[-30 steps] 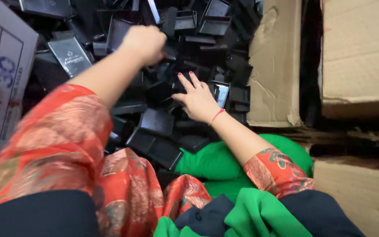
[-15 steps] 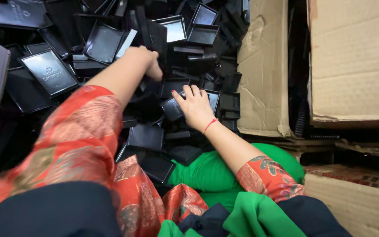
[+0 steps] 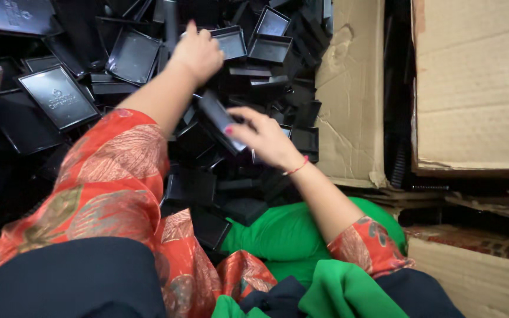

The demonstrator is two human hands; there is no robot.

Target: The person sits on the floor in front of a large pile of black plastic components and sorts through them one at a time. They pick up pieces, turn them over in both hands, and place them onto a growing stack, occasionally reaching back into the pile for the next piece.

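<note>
Right grip [image 3: 263, 138] grasps a black flat box [image 3: 219, 121]; left grip [image 3: 198, 53] clenched among black boxes [image 3: 131, 56].

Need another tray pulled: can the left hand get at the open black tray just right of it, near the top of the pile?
Probably yes. The left hand lies beside the open black tray, which sits uncovered on top of the pile.

A single camera, worn on the person's head, looks steeply down and slightly forward over the orange patterned sleeves [image 3: 107, 176] and green fabric lap [image 3: 290, 235]. It sits close, so the forearms fill the lower and middle frame. Ahead lies a heap of shiny black plastic box lids and trays [image 3: 60, 97]; brown corrugated cardboard cartons [image 3: 472, 88] bound the right edge. No second view exists.
</note>
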